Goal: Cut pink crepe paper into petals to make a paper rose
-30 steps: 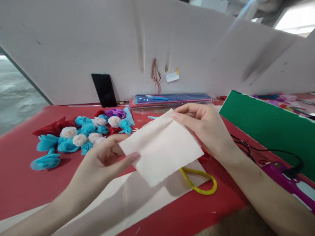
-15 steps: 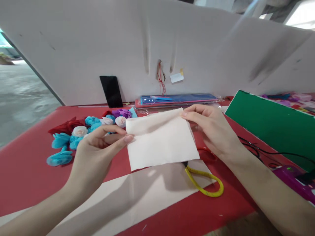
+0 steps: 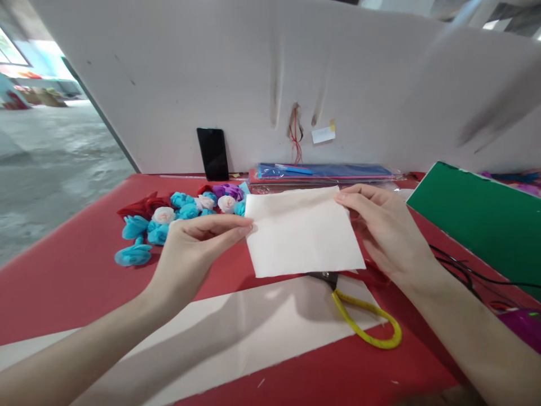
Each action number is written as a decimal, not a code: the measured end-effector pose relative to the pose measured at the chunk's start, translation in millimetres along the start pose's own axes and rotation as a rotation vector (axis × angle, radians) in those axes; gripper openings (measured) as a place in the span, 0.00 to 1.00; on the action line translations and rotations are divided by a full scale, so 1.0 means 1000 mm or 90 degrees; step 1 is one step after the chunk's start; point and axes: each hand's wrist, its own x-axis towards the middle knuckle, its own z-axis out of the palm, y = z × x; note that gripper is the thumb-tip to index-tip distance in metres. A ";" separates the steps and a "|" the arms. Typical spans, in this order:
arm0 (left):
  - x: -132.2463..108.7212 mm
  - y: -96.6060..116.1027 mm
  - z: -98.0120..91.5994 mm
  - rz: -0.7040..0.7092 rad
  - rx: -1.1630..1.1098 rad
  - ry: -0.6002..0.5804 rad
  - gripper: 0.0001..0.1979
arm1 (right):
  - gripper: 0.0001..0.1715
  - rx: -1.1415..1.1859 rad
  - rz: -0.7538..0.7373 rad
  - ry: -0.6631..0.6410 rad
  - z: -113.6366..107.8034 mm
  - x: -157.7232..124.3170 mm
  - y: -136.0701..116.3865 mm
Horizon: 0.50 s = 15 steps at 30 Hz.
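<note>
Over the yellow-handled scissors [image 3: 337,295], the cream sheet [image 3: 303,237] runs, long axis left to right, from the left hand [image 3: 186,248], thumb and finger pinching its left edge, to the right hand [image 3: 386,231], pinching its upper right corner.

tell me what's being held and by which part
A pale sheet: the left hand pinches its left edge, the right hand its upper right corner.
</note>
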 end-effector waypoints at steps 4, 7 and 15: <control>0.001 0.000 0.001 -0.013 0.012 0.006 0.02 | 0.05 0.000 -0.001 0.005 0.000 0.000 0.000; 0.000 0.002 0.002 -0.022 0.021 0.005 0.02 | 0.04 0.001 0.000 0.009 0.000 0.000 0.001; 0.002 0.003 0.002 -0.030 0.049 0.009 0.05 | 0.05 0.008 0.007 0.012 -0.001 0.000 -0.001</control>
